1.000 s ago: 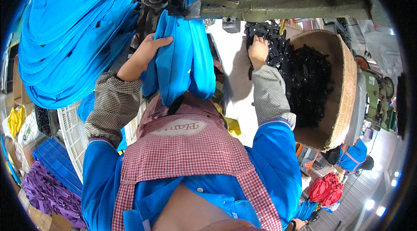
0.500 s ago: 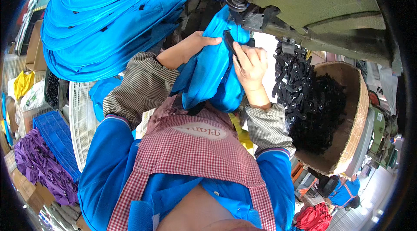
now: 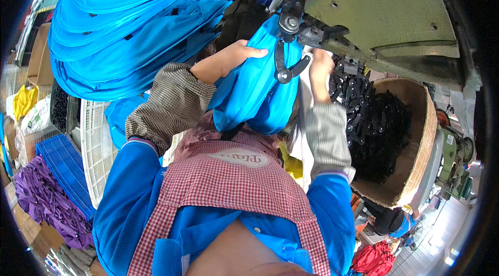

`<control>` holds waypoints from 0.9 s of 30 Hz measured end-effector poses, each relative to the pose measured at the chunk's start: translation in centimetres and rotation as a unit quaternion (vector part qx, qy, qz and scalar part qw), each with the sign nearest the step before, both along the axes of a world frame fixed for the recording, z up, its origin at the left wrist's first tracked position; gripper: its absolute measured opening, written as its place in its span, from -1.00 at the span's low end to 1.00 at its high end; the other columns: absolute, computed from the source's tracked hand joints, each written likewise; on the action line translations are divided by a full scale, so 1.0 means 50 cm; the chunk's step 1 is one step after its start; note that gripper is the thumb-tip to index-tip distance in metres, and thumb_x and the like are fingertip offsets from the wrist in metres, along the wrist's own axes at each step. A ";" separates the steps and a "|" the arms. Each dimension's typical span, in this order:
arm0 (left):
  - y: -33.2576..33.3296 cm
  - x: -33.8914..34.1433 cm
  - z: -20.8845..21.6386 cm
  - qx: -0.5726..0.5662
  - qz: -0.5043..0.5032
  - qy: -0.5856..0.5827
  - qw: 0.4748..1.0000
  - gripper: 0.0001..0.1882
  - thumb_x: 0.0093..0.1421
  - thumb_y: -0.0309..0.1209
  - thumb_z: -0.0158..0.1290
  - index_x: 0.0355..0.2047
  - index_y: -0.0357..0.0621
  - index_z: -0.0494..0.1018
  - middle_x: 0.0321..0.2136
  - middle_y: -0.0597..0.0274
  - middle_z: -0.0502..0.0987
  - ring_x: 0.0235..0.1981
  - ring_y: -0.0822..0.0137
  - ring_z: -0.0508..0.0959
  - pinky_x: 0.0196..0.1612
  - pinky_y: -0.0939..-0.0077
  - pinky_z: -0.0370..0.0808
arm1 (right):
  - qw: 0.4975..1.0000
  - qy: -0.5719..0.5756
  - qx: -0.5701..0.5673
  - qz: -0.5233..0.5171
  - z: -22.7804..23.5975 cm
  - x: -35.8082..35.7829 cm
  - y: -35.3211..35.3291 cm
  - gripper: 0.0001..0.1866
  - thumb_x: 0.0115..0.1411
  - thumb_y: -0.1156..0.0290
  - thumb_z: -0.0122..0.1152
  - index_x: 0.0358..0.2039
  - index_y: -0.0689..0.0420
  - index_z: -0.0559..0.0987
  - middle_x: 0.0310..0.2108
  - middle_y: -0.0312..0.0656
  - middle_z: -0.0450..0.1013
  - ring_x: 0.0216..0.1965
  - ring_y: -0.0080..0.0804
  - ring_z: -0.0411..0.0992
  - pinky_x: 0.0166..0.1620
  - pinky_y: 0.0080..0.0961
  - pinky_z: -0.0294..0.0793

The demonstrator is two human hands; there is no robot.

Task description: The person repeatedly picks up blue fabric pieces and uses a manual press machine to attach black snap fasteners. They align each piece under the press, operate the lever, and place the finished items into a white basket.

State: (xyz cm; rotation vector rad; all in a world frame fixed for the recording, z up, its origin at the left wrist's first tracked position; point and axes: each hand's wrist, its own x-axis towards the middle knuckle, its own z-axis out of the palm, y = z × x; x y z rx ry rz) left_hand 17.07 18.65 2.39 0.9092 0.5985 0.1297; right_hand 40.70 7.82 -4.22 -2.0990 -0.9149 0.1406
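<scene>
Workshop background, head view: cardboard box (image 3: 420, 156) beyond the right hand (image 3: 321, 65).
Left hand (image 3: 236, 61) pinches the blue cloth (image 3: 244, 89) between both; right sits beside the black strip (image 3: 280, 58), grip unclear. Probably best kept flat, with fingers clear of the machine (image 3: 384, 11).

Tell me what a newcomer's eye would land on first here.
Probably the big layered stack of bright blue fabric filling the upper left. Next, the left hand holding a blue fabric piece near the centre. Then the green machine at upper right and the cardboard box of black parts below it.
</scene>
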 end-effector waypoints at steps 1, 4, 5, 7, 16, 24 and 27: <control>0.005 -0.002 -0.009 -0.016 -0.016 -0.005 1.000 -0.49 0.00 -0.23 0.12 -0.11 -0.32 0.35 -0.24 0.05 0.49 -0.30 0.24 0.54 -0.19 0.36 0.48 | 0.987 0.003 -0.039 0.154 -0.012 0.010 0.033 -0.71 0.13 0.32 -0.12 -0.47 0.25 0.51 -0.48 0.03 0.46 -0.37 -0.11 0.44 -0.27 -0.36 0.34; 0.013 0.002 -0.024 -0.020 -0.027 0.016 0.999 -0.54 0.03 -0.25 0.10 -0.11 -0.27 0.36 -0.26 0.10 0.50 -0.33 0.28 0.53 -0.22 0.38 0.48 | 0.960 -0.218 -0.038 0.172 -0.084 0.010 0.083 -0.75 0.06 0.30 -0.03 -0.43 0.22 0.52 -0.47 0.02 0.46 -0.37 -0.04 0.44 -0.24 -0.31 0.37; 0.017 0.005 -0.046 -0.024 0.000 0.060 0.998 -0.52 0.04 -0.24 0.09 -0.08 -0.25 0.33 -0.23 0.10 0.48 -0.30 0.28 0.53 -0.20 0.37 0.48 | 0.959 -0.217 -0.048 0.173 -0.085 0.005 0.092 -0.76 0.03 0.32 0.00 -0.42 0.23 0.52 -0.47 0.02 0.47 -0.37 -0.04 0.44 -0.25 -0.30 0.37; 0.003 -0.011 0.022 -0.048 -0.006 -0.006 0.999 -0.49 0.03 -0.24 0.10 -0.05 -0.24 0.31 -0.22 0.10 0.48 -0.28 0.26 0.52 -0.18 0.35 0.47 | 0.963 -0.209 -0.047 0.161 -0.080 0.004 0.087 -0.76 -0.02 0.34 0.07 -0.40 0.24 0.52 -0.46 0.01 0.47 -0.38 -0.05 0.44 -0.26 -0.30 0.38; -0.069 -0.103 0.062 -0.109 0.136 -0.137 0.975 -0.45 0.00 -0.37 0.05 0.01 -0.31 0.22 -0.14 0.07 0.43 -0.18 0.25 0.48 -0.11 0.39 0.43 | 0.796 0.564 0.150 0.163 0.115 -0.128 0.059 -0.89 0.04 0.46 0.16 -0.51 0.24 0.49 -0.60 -0.21 0.43 -0.60 -0.52 0.40 -0.51 -0.62 0.41; -0.070 -0.073 0.034 -0.117 0.127 -0.138 0.975 -0.53 0.02 -0.36 -0.08 -0.03 -0.29 0.27 -0.15 0.02 0.44 -0.19 0.16 0.48 -0.06 0.30 0.40 | 0.870 0.460 0.105 0.147 0.188 -0.161 0.042 -0.86 0.06 0.43 0.16 -0.43 0.24 0.47 -0.53 -0.19 0.44 -0.56 -0.51 0.42 -0.47 -0.62 0.47; -0.069 -0.066 0.050 -0.128 0.126 -0.139 0.974 -0.54 0.07 -0.30 -0.12 -0.03 -0.28 0.27 -0.16 0.03 0.44 -0.18 0.14 0.47 -0.05 0.29 0.38 | 0.858 0.480 0.131 0.126 0.157 -0.175 0.006 -0.80 0.05 0.38 0.20 -0.38 0.25 0.49 -0.48 -0.21 0.46 -0.51 -0.55 0.42 -0.41 -0.68 0.43</control>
